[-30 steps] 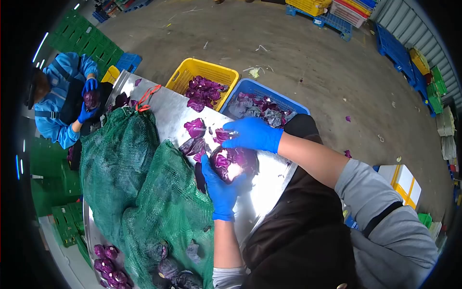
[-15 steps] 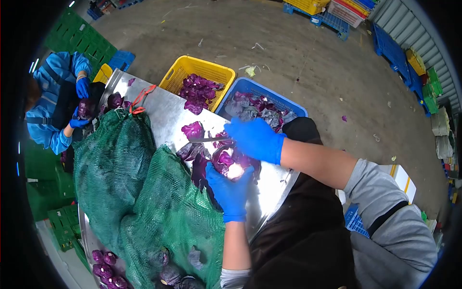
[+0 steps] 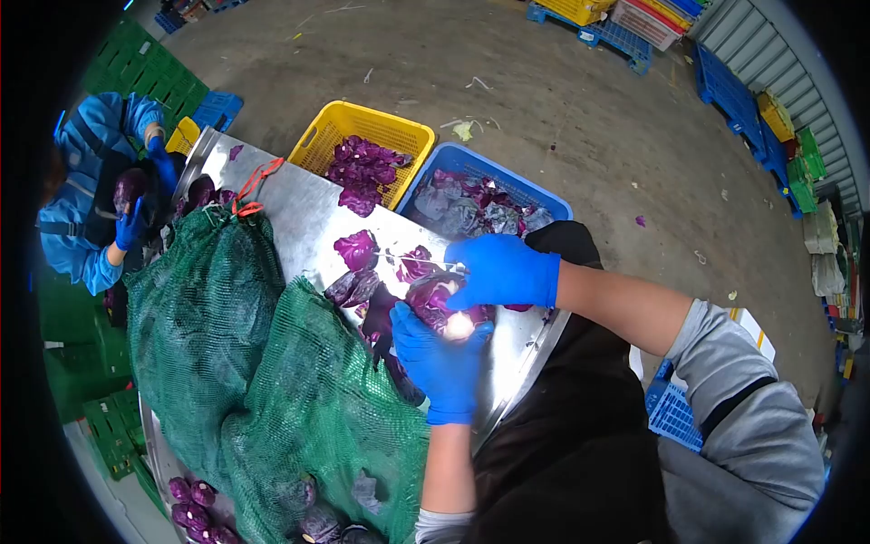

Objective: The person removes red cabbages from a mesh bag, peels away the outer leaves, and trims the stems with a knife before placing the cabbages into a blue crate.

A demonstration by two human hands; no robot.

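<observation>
A red cabbage [image 3: 433, 301] with a pale cut stem end rests over the metal table [image 3: 313, 201]. My left hand [image 3: 439, 367], in a blue glove, is wrapped round its near side. In my blue-gloved right hand [image 3: 503, 270] is a knife [image 3: 412, 261], its thin blade pointing left above the cabbage; my fingers touch the cabbage's upper right side. Loose purple leaves [image 3: 355, 249] lie just left of the cabbage, and darker leaves [image 3: 353, 287] sit below them. Green mesh sacks [image 3: 335, 381] cover the table to the left of my left hand.
Beyond the table stand a yellow crate [image 3: 313, 150] of purple leaves and a blue crate [image 3: 535, 186] of leaves. A co-worker in a blue jacket [image 3: 91, 195] holds another cabbage [image 3: 130, 189] at far left. Small cabbages [image 3: 190, 515] lie at the near left corner.
My right hand has moved slightly right and down, bringing its fingers against the cabbage. The knife blade lies more to the right. The co-worker's cabbage has shifted left.
</observation>
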